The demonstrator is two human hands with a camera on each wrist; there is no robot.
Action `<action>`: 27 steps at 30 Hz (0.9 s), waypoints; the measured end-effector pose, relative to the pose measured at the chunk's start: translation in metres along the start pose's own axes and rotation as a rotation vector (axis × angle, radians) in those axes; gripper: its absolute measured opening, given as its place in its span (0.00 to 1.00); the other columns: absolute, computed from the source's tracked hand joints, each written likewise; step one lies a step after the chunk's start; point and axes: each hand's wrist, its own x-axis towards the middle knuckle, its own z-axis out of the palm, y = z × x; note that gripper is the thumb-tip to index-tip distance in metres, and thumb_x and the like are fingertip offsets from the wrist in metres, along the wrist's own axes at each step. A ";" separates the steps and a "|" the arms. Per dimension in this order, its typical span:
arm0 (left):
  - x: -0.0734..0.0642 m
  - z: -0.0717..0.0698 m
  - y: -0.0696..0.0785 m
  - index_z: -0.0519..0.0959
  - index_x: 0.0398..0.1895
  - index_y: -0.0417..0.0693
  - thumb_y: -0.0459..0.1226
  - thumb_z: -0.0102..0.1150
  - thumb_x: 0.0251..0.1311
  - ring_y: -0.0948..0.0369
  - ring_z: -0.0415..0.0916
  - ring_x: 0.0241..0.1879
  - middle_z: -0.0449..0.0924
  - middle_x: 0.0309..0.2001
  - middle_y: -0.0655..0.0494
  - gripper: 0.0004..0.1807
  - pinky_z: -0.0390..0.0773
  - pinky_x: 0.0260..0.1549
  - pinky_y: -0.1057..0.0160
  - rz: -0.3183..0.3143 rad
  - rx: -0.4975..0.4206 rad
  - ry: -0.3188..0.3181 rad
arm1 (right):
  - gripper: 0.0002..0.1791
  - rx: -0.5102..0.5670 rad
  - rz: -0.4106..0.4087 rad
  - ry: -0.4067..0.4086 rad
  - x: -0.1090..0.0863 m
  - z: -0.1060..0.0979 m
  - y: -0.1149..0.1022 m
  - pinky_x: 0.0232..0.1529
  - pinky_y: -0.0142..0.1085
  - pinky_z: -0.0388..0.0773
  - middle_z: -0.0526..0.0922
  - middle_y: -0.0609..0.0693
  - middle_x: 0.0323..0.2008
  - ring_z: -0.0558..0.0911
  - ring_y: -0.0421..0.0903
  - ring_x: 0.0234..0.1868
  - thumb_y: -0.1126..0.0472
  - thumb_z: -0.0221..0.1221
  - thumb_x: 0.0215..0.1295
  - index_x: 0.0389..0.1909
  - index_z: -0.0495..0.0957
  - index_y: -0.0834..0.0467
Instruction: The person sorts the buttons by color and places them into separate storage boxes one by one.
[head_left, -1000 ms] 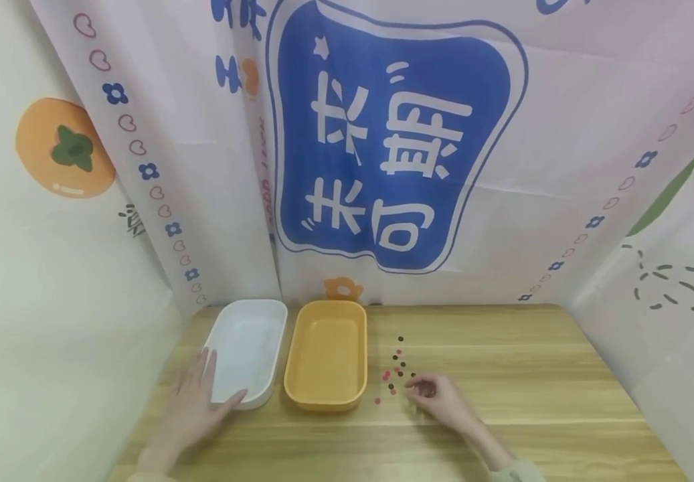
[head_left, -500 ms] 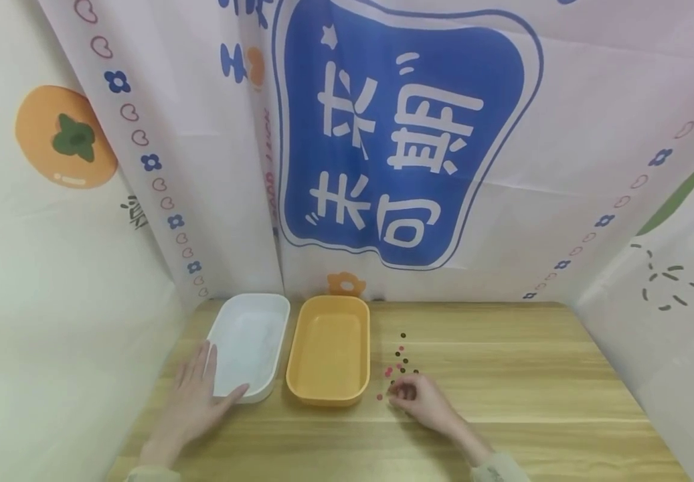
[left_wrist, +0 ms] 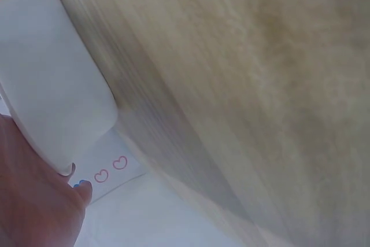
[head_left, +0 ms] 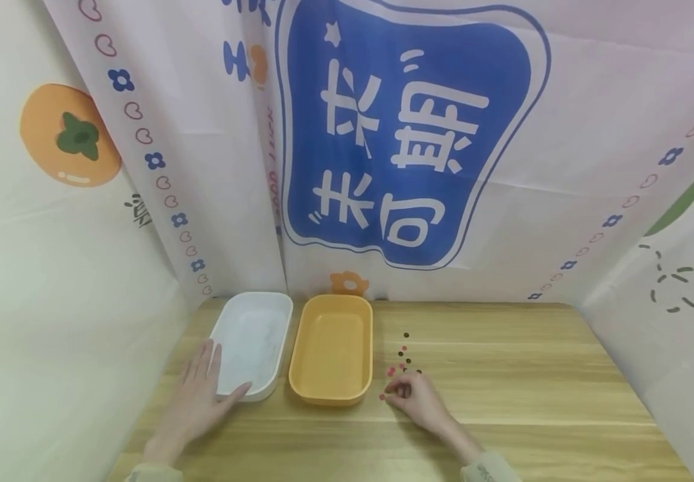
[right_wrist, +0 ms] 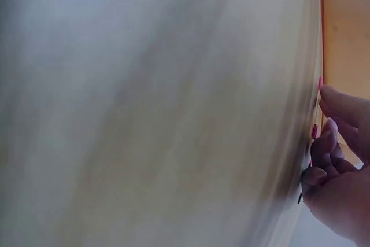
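Observation:
My left hand [head_left: 199,398] rests on the white tray [head_left: 250,395], its fingers along the left side and the thumb at the near edge. The left wrist view shows part of that hand [left_wrist: 34,195] against the tray's outer wall [left_wrist: 55,79]. Low over the table, my right hand [head_left: 415,402] has curled fingers, with the fingertips at the edge of a small red disc [head_left: 382,397]. In the right wrist view the disc [right_wrist: 320,83] lies flat by a fingertip. Whether it is pinched cannot be told. Several pink discs [head_left: 391,371] and dark discs [head_left: 406,335] lie beyond the hand, which hides some.
A yellow tray [head_left: 331,400] stands between the white tray and the discs. Both trays sit near the back of the wooden table [head_left: 503,375]. Printed cloth [head_left: 503,221] hangs behind the table and along both sides.
My right hand has moved left over the near discs, up to the red disc. The left hand has stayed on the white tray. The head view has shifted slightly.

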 end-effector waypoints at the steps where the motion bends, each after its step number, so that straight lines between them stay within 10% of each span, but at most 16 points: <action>1: 0.000 0.000 0.000 0.49 0.87 0.27 0.67 0.58 0.74 0.29 0.42 0.88 0.42 0.88 0.25 0.61 0.45 0.86 0.28 0.002 0.001 0.001 | 0.08 0.001 0.004 0.007 0.000 0.001 0.000 0.31 0.24 0.74 0.83 0.46 0.30 0.73 0.31 0.30 0.67 0.77 0.60 0.40 0.90 0.61; 27: 0.002 0.002 0.000 0.49 0.87 0.26 0.65 0.58 0.75 0.29 0.38 0.88 0.40 0.88 0.24 0.60 0.41 0.88 0.30 -0.002 -0.031 -0.016 | 0.06 0.020 0.010 0.045 0.002 0.012 0.005 0.44 0.25 0.76 0.87 0.42 0.34 0.76 0.30 0.37 0.65 0.79 0.57 0.32 0.92 0.51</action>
